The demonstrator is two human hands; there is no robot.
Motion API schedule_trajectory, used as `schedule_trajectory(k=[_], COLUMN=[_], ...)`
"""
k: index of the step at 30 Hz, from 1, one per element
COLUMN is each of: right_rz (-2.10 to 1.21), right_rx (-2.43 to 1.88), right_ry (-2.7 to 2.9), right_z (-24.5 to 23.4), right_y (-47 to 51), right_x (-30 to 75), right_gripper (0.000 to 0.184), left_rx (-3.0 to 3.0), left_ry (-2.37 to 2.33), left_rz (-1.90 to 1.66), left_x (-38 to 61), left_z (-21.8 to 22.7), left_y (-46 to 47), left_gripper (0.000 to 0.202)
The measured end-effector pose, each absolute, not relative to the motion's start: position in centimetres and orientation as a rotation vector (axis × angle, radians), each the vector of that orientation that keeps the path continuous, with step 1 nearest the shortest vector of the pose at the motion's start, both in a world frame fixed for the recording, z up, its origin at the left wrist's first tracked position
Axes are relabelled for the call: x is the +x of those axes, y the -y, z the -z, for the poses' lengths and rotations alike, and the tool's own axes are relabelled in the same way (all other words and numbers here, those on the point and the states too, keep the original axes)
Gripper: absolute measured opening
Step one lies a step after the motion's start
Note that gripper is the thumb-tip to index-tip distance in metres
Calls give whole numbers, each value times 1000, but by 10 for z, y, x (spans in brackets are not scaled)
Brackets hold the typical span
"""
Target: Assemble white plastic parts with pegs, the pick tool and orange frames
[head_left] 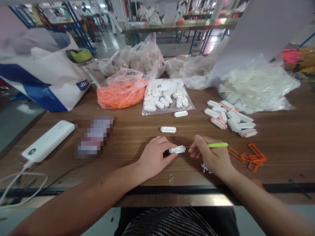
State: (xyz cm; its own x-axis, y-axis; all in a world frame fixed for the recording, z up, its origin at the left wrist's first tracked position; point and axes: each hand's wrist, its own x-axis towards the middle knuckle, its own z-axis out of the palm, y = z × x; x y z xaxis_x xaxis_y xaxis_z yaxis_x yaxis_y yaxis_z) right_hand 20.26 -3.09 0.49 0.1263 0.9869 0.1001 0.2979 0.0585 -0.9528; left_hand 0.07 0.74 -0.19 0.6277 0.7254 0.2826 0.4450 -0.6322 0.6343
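Note:
My left hand (154,154) pinches a small white plastic part (177,149) with rows of tiny holes, just above the table. In my right hand (214,157) is a lime-green-handled tool (218,145) with a thin metal shaft. The shaft points left and its tip reaches the right end of the white part; whether it goes inside cannot be made out. Beyond the left hand lie two similar white parts, one nearer (168,129) and one farther (181,113). Some tiny white pieces (205,168) sit below the right hand. Several orange frames (253,157) lie to its right.
A pile of white parts (233,120), some orange-edged, lies at right. Behind stand a bag of white parts (167,95), a bag of orange pieces (120,95) and a large clear bag (256,85). At left are a white power bank (48,141) and a blurred phone-like object (95,136).

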Motion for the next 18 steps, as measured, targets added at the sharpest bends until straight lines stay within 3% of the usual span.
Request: schedule_trajectory(k=[18], right_rz=[-956], right_rx=[-1449], right_ry=[1306], right_z=[-3], right_y=[30], right_x=[200], right_gripper=[53], left_rx=[2325], left_ry=[-922], left_rz=[-691], left_x=[2], left_z=[0], left_y=[-8], left_gripper=[13])
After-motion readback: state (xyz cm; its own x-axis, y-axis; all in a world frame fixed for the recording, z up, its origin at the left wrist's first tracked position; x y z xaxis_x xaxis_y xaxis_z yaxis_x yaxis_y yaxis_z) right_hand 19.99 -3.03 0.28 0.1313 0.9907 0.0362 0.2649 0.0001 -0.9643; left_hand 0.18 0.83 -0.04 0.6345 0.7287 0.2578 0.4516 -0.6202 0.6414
